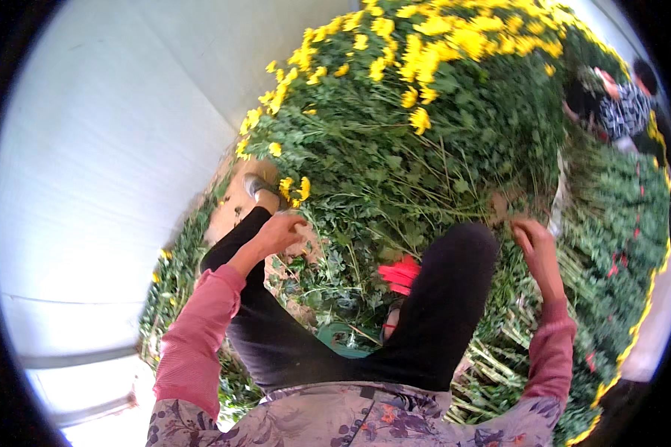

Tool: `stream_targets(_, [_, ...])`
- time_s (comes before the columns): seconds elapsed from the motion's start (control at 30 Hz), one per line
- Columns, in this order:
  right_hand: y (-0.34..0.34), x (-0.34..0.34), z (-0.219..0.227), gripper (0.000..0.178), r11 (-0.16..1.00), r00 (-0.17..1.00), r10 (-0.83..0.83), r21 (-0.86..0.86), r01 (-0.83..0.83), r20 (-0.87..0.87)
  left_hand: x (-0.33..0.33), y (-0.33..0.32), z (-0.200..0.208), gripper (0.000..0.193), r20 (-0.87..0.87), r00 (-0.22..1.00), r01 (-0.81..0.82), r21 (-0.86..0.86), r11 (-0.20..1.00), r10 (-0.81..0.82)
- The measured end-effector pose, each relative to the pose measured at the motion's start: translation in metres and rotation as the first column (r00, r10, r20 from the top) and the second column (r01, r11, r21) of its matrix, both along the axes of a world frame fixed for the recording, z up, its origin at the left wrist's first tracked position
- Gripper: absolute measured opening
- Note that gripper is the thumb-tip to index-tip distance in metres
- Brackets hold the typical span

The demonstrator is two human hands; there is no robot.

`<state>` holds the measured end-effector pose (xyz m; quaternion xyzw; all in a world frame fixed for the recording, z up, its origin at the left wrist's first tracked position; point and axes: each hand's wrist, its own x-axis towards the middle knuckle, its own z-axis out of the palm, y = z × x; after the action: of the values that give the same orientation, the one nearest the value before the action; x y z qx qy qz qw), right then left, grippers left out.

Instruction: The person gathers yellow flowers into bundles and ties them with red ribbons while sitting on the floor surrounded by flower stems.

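Note:
My left hand [278,233] is at the left above bare soil and leaves, its fingers loosely bent and apart, with nothing visible in them. Just beyond it are a few yellow chrysanthemums [300,191]. At the right, beyond my knee, my right hand [535,244] has its fingertips pinched together beside the ends of long green stems; what they hold is too small to make out. A large heap of cut chrysanthemums [425,149] lies in front of me, its yellow heads mostly at the far side. Some red strips [400,274] lie between my legs.
A pale sheet wall [119,149] rises on the left. Bundled chrysanthemums with red ties [611,216] line the right side, near another person [625,108] in a patterned top. A green seat or basin rim [341,339] shows between my thighs. More stems [492,365] lie beside my right leg.

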<state>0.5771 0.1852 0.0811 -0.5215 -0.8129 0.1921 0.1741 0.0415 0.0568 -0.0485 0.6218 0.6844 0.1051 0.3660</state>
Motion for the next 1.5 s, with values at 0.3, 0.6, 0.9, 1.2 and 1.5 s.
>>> stream_targets(0.3, [0.096, -0.277, -0.172, 0.052, 0.859, 0.726, 0.502, -0.368, -0.355, 0.47, 0.061, 0.016, -0.017, 0.041, 0.095, 0.972, 0.222, -0.087, 0.971, -0.214])
stream_targets(0.6, [0.047, -0.301, -0.227, 0.053, 0.89, 0.891, 0.315, -0.429, -0.157, 0.326, 0.069, 0.027, -0.019, 0.051, 0.36, 0.922, -0.095, -0.141, 0.985, 0.14])
stream_targets(0.9, [0.063, -0.233, -0.185, 0.034, 0.863, 0.902, 0.393, -0.41, -0.294, 0.179, 0.046, 0.074, -0.017, 0.099, 0.739, 0.313, -0.594, -0.338, 0.73, 0.597])
stream_targets(1.2, [0.016, -0.28, -0.141, 0.04, 0.855, 0.867, 0.486, -0.149, -0.497, -0.107, 0.069, 0.066, -0.01, 0.08, 0.751, 0.096, -0.41, -0.569, 0.713, 0.654])
stream_targets(1.5, [0.081, -0.347, -0.162, 0.027, 0.845, 0.835, 0.522, -0.026, -0.534, -0.172, 0.075, 0.064, -0.028, 0.068, 0.578, -0.29, -0.686, -0.682, 0.255, 0.763])
